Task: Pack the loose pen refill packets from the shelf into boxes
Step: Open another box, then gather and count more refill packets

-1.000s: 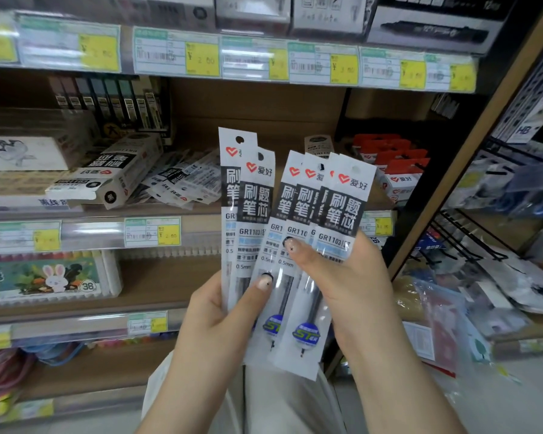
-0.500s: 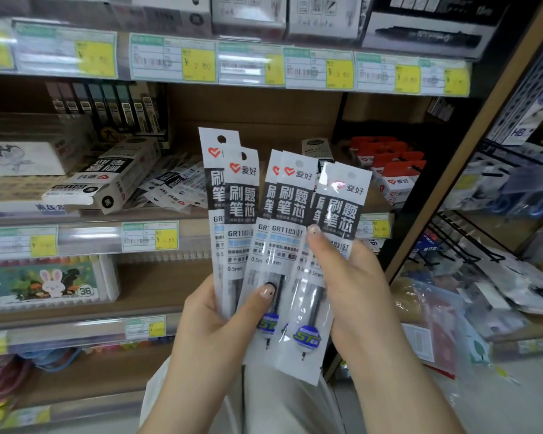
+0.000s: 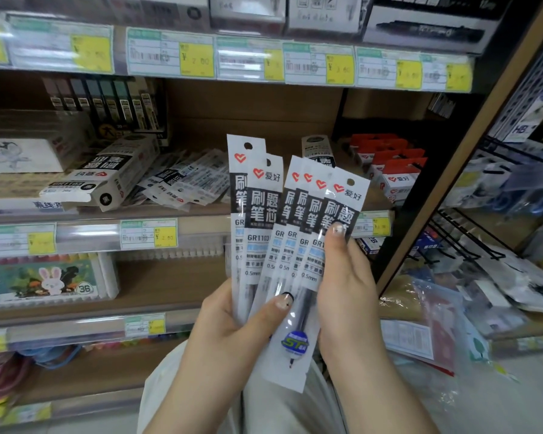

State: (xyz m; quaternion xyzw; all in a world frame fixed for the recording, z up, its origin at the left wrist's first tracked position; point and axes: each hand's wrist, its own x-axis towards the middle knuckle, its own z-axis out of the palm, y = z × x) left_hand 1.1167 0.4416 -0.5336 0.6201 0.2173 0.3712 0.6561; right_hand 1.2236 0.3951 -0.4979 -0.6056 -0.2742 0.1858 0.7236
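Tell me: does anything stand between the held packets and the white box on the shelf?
Nothing visible does. The left hand and right hand hold the packets in the air; loose packets lie right of the white box.

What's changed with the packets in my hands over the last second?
The right hand slid its thumb up and rightward across the refill packets, fanning the right-side ones wider. The left hand still grips the fan's lower end; the shelf pile and box stayed put.

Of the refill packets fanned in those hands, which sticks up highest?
The leftmost packet, gripped by the left hand; its punched top rises above all the others.
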